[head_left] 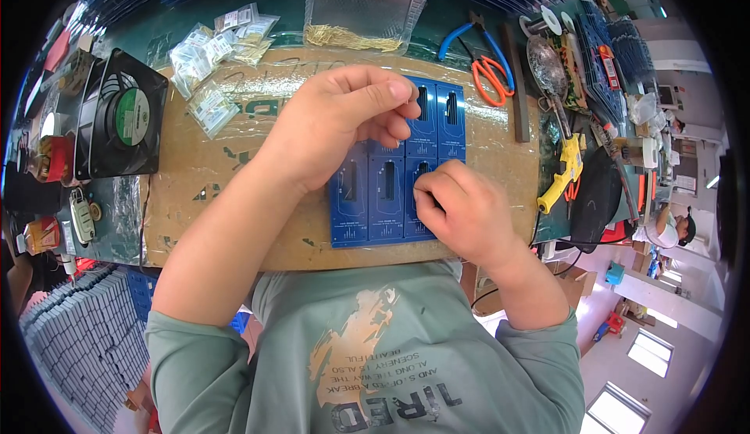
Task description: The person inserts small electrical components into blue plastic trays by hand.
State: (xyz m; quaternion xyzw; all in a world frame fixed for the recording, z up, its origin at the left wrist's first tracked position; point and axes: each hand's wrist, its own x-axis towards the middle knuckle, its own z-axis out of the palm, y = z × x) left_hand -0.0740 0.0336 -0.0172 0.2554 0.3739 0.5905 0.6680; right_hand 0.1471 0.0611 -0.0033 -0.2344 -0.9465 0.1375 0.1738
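Cardboard sheet (pixel 234 160) bears blue cards (pixel 391 192), fan (pixel 125 117) leftward.

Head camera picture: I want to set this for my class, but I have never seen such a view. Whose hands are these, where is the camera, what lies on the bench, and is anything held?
The camera sits on the person's head and looks down, so the arms come in from the lower edge and the green shirt fills the bottom. Its wide lens bends straight edges near the rim.

Both are bare human hands, no machine. The left hand pinches thumb and forefinger together over a set of blue plastic cards with slots, laid side by side on a sheet of cardboard. Whatever is in that grip is too small to see. The right hand presses its fingertips on one card.

Around them lie small clear bags of parts, a black fan, orange-handled scissors, blue-handled pliers and a yellow-handled tool.
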